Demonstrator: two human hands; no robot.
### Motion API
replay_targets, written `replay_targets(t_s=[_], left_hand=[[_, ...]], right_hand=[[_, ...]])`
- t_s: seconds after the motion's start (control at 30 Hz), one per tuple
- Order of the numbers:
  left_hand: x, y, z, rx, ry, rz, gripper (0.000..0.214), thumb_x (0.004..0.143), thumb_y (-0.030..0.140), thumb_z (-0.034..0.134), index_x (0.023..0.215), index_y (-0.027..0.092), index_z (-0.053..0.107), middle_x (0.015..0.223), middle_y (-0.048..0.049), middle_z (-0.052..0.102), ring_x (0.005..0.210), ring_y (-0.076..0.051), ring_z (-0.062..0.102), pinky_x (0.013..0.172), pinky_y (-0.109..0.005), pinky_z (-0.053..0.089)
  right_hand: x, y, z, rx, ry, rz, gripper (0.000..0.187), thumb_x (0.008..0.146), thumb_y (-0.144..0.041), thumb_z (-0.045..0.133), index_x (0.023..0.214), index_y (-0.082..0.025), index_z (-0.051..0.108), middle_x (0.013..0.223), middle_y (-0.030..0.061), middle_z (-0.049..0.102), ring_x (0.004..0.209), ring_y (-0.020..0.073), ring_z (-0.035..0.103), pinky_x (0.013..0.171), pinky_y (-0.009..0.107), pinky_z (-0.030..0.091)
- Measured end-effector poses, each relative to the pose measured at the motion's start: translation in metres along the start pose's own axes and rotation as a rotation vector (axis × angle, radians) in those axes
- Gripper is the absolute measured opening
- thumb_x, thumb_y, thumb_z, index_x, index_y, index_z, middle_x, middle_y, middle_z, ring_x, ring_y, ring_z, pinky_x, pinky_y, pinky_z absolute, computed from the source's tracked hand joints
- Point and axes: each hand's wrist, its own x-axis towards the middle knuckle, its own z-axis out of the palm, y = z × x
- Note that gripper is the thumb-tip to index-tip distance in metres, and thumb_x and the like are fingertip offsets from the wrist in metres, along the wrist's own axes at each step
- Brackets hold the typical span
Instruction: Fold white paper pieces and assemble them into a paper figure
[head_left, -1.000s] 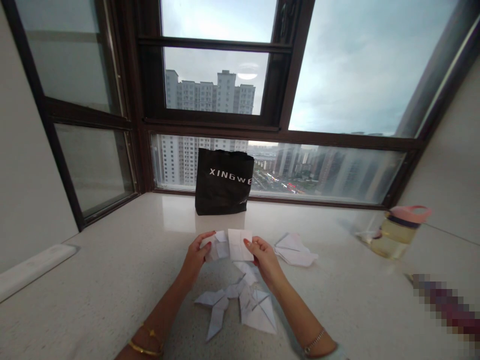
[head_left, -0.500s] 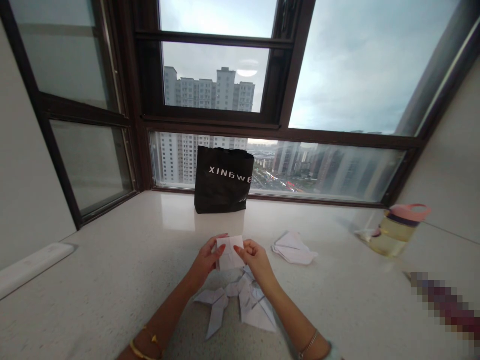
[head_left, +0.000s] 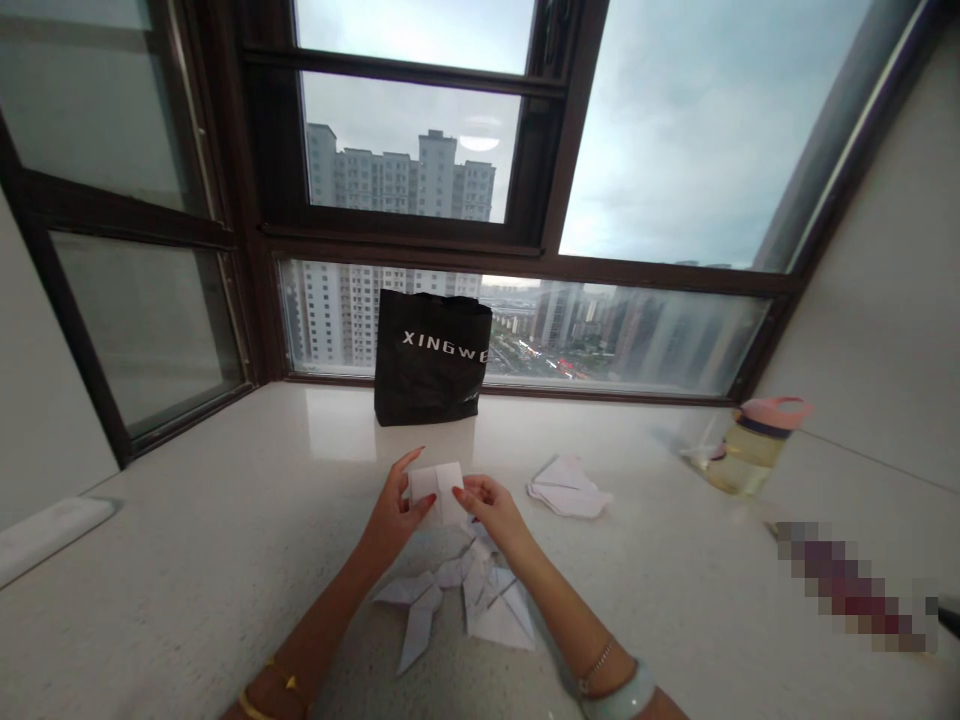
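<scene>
A small folded white paper (head_left: 437,487) is held up between both hands above the counter. My left hand (head_left: 396,512) grips its left side, thumb across the front and index finger raised off the edge. On the right side, my right hand (head_left: 491,507) pinches the paper between thumb and curled fingers. Below the hands lie several folded paper pieces (head_left: 420,603), including a pointed, winged shape and a fan-like one (head_left: 501,612). Another small stack of folded paper (head_left: 568,488) rests to the right of my right hand.
A black bag (head_left: 431,365) stands by the window. At the right are a bottle with a pink lid (head_left: 757,450) and a pixelated dark red object (head_left: 851,585). A long white bar (head_left: 52,535) lies at the left on the pale speckled counter (head_left: 225,560).
The view has swung slightly right, so everything sits further left. My left index finger has lifted away from the paper, and the paper is tilted a little.
</scene>
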Motion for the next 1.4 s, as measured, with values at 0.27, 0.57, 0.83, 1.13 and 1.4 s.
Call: replay_targets(t_s=[0.27, 0.57, 0.83, 1.13, 1.4], left_hand=[[-0.004, 0.003, 0.005, 0.071, 0.007, 0.006, 0.067, 0.069, 0.033, 0.062, 0.128, 0.023, 0.032, 0.095, -0.0038, 0.057, 0.067, -0.013, 0.059, 0.058, -0.026, 0.051], [0.001, 0.007, -0.007, 0.198, 0.103, 0.072, 0.027, 0.069, 0.03, 0.053, 0.092, 0.018, 0.055, 0.114, -0.0098, 0.057, 0.094, -0.02, 0.06, 0.071, -0.034, 0.053], [0.006, 0.001, -0.012, 0.389, 0.139, 0.097, 0.023, 0.067, 0.023, 0.048, 0.085, 0.017, 0.06, 0.099, -0.0086, 0.063, 0.085, -0.018, 0.061, 0.071, -0.033, 0.049], [0.006, -0.001, -0.014, 0.473, 0.163, 0.093, 0.022, 0.068, 0.02, 0.046, 0.084, 0.018, 0.061, 0.098, -0.0069, 0.063, 0.083, -0.017, 0.06, 0.071, -0.031, 0.048], [0.004, -0.001, -0.012, 0.484, 0.128, 0.078, 0.023, 0.067, 0.017, 0.045, 0.084, 0.019, 0.061, 0.097, -0.0055, 0.062, 0.082, -0.017, 0.059, 0.07, -0.03, 0.047]], right_hand=[[0.002, -0.008, -0.006, -0.011, -0.147, 0.092, 0.04, 0.049, -0.052, 0.07, 0.057, -0.019, 0.049, 0.044, -0.007, 0.048, 0.041, 0.0069, 0.041, 0.043, 0.022, 0.035], [-0.004, -0.001, -0.124, -0.445, 0.109, 0.101, 0.031, 0.052, -0.045, 0.064, 0.051, -0.021, 0.044, 0.041, -0.0058, 0.046, 0.04, 0.0089, 0.04, 0.041, 0.022, 0.031], [-0.029, 0.019, -0.194, -0.825, 0.266, 0.128, 0.02, 0.056, -0.032, 0.061, 0.048, -0.021, 0.046, 0.046, -0.0026, 0.052, 0.049, 0.0146, 0.049, 0.049, 0.025, 0.032], [-0.033, 0.02, -0.186, -1.265, 0.361, 0.131, 0.022, 0.068, -0.031, 0.062, 0.083, -0.017, 0.057, 0.081, 0.0092, 0.064, 0.08, 0.0252, 0.059, 0.061, 0.029, 0.038], [-0.025, 0.001, -0.114, -1.231, 0.069, -0.188, 0.017, 0.077, -0.02, 0.055, 0.093, -0.018, 0.061, 0.088, 0.0073, 0.061, 0.083, 0.0202, 0.057, 0.073, 0.029, 0.04]])
